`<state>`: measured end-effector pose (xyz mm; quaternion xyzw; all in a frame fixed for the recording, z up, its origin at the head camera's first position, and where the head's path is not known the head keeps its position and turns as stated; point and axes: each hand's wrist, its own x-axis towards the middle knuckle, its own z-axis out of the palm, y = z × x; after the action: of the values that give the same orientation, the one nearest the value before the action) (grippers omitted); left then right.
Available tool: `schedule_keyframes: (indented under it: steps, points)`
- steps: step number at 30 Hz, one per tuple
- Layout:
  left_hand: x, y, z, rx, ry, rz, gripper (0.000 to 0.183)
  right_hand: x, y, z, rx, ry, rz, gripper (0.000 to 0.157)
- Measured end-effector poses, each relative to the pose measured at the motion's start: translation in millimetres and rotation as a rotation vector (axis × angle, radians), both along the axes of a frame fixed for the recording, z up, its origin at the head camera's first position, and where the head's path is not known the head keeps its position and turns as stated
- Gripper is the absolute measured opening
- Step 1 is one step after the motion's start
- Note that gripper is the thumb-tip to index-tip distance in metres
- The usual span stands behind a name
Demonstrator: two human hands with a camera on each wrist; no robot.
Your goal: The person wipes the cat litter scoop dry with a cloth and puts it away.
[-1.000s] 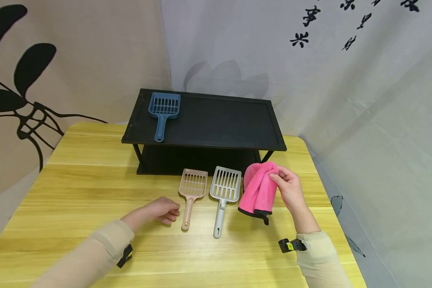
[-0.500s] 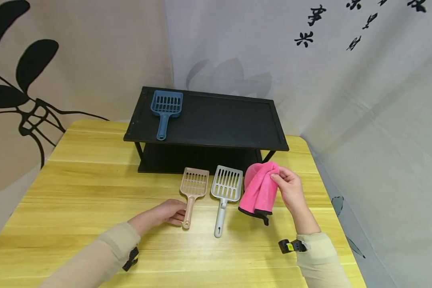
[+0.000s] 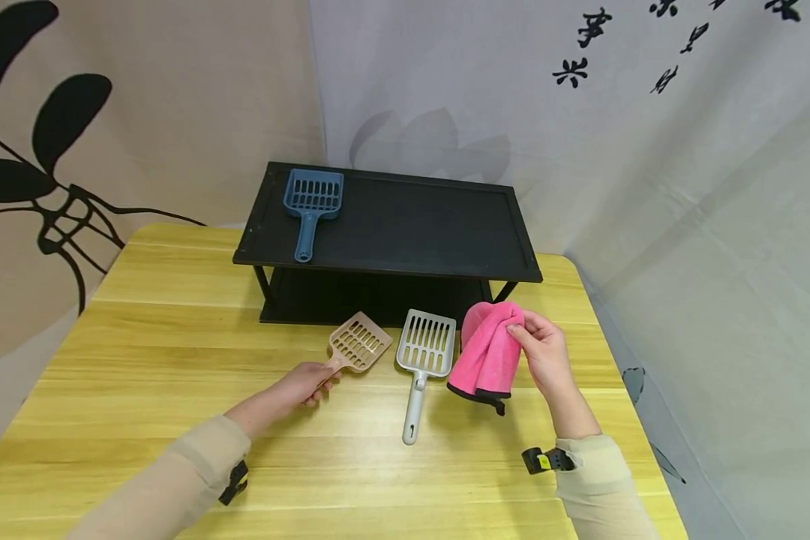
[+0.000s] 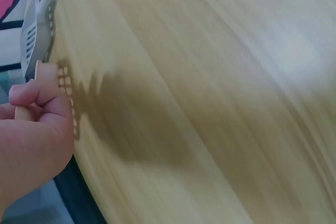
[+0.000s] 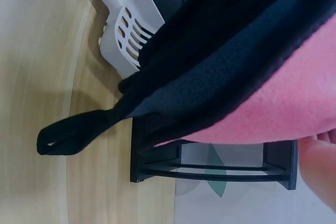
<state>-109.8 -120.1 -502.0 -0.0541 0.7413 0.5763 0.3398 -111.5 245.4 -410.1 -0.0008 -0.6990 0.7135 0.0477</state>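
My left hand (image 3: 301,384) grips the handle of a beige slotted litter scoop (image 3: 361,343), whose head points up and to the right just in front of the black rack. In the left wrist view the fingers (image 4: 39,98) curl round that handle. A pink cloth (image 3: 487,349) with black edging and a small black loop hangs from my right hand (image 3: 545,351), which pinches it between thumb and fingers. Between the two hands a white litter scoop (image 3: 426,345) lies on the table, handle toward me. In the right wrist view the cloth (image 5: 273,87) hides most of the hand.
A black two-tier rack (image 3: 412,225) stands at the back of the wooden table (image 3: 175,337). On the left of its top shelf lies a blue litter scoop (image 3: 313,196). Behind the table hangs a printed curtain (image 3: 412,90).
My left hand has taken hold of the beige scoop's handle. The scoop has turned, its handle swinging left toward me. My right hand and the cloth have barely moved.
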Motion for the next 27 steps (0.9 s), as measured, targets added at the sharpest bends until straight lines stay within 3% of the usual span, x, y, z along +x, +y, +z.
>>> schedule_keyframes:
  steps: [16,27]
  points:
    - [-6.7,-34.8,22.1,0.027,0.067,-0.11,0.036,0.4,-1.0,2.0,-0.008,-0.013,-0.021,0.037]
    - [-10.1,-42.6,37.0,0.039,0.098,-0.153,0.038,0.9,-1.4,2.3,-0.005,-0.007,-0.021,0.038]
